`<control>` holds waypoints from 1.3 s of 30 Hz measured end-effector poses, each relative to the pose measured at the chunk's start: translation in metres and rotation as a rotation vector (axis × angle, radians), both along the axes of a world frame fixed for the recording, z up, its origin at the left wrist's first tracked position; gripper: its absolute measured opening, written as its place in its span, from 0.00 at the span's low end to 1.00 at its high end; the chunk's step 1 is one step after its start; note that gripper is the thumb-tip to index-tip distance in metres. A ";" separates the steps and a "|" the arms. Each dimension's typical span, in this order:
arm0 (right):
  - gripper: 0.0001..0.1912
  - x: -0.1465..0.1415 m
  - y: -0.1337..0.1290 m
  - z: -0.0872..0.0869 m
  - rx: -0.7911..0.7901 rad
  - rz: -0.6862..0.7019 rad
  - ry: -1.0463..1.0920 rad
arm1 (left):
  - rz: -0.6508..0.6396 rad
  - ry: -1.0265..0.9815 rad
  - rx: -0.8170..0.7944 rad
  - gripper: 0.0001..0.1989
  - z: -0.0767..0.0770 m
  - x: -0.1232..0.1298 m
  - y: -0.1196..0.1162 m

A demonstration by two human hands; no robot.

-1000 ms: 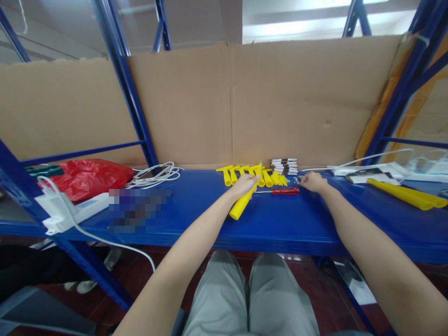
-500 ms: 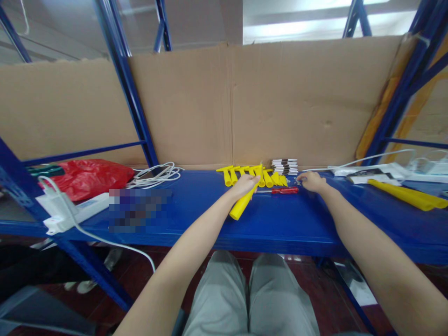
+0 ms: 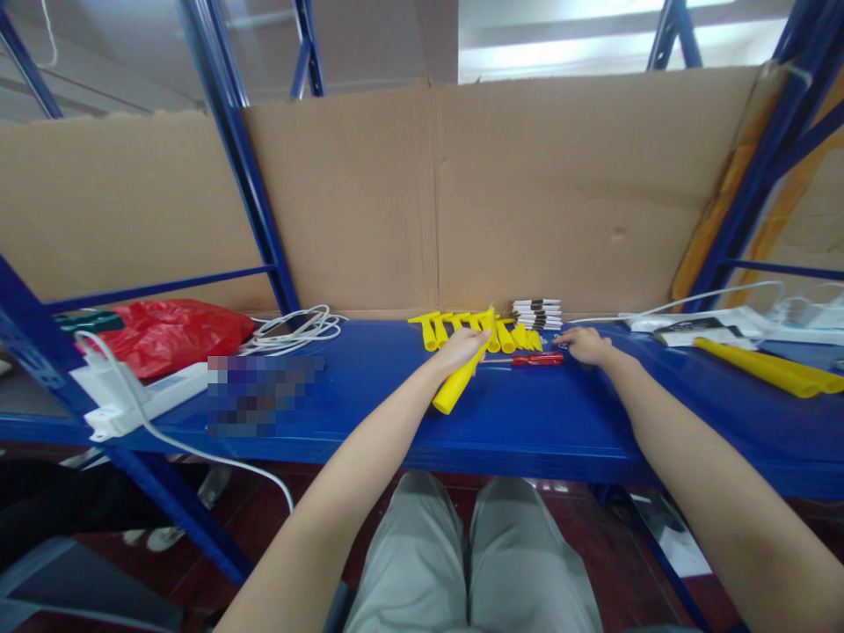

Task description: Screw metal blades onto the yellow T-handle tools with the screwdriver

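My left hand (image 3: 462,348) is wrapped round a yellow plastic tube (image 3: 454,387) whose wider end tilts down toward me; its narrow top pokes above the fingers. At the right, my right hand (image 3: 588,345) rests low over some small shiny metal pieces (image 3: 560,341), fingertips drawn together among them. Whether a piece is pinched there is too small to tell. Between the hands lies a screwdriver with a red handle (image 3: 537,359), its shaft pointing left. Behind my left hand, several yellow T-shaped pieces (image 3: 428,332) stand in a row, with small yellow wedges (image 3: 526,338) at the right end.
A stack of white and dark packets (image 3: 536,314) sits against the cardboard wall (image 3: 527,193). More yellow tubes (image 3: 765,365) lie at the right of the blue shelf (image 3: 527,422). Leftward are a red plastic bag (image 3: 185,334), coiled white cable (image 3: 296,332) and a power strip (image 3: 175,387).
My right hand has shifted very slightly to the left over the small metal pieces. My left hand and its yellow tube have stayed in place.
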State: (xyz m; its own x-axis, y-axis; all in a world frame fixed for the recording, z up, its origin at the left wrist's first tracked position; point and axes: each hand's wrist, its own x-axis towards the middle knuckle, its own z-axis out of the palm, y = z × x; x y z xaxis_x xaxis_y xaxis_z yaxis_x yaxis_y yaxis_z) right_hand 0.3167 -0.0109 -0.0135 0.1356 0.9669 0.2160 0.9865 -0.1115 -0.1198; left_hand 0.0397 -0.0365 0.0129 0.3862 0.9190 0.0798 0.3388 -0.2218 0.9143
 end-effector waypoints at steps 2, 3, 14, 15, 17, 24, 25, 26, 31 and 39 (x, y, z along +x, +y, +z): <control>0.27 -0.002 -0.001 0.002 -0.044 -0.032 0.020 | 0.003 -0.034 -0.026 0.15 0.001 0.000 0.001; 0.27 -0.004 -0.001 0.003 -0.063 -0.045 0.027 | 0.004 -0.056 -0.039 0.15 0.001 0.000 0.001; 0.27 -0.007 0.000 0.005 0.021 -0.002 0.034 | -0.037 -0.117 -0.213 0.11 0.003 0.029 0.020; 0.26 -0.008 -0.001 0.005 0.023 -0.007 0.038 | -0.069 -0.129 -0.226 0.11 0.004 0.035 0.022; 0.26 -0.009 -0.002 0.006 0.025 -0.014 0.043 | -0.095 -0.136 -0.244 0.12 0.006 0.049 0.025; 0.27 -0.015 -0.007 0.011 0.024 -0.036 0.031 | -0.093 -0.255 -0.468 0.13 0.015 0.096 0.018; 0.27 -0.015 -0.007 0.011 0.024 -0.045 0.027 | -0.093 -0.279 -0.487 0.13 0.016 0.101 0.018; 0.27 -0.016 -0.007 0.011 0.025 -0.055 0.023 | -0.088 -0.302 -0.505 0.13 0.016 0.105 0.019; 0.27 -0.018 -0.010 0.014 0.014 -0.076 0.019 | -0.065 -0.396 -0.581 0.12 0.015 0.117 0.026; 0.25 -0.017 -0.010 0.013 0.047 -0.066 0.009 | -0.039 -0.359 -0.523 0.13 0.013 0.117 0.027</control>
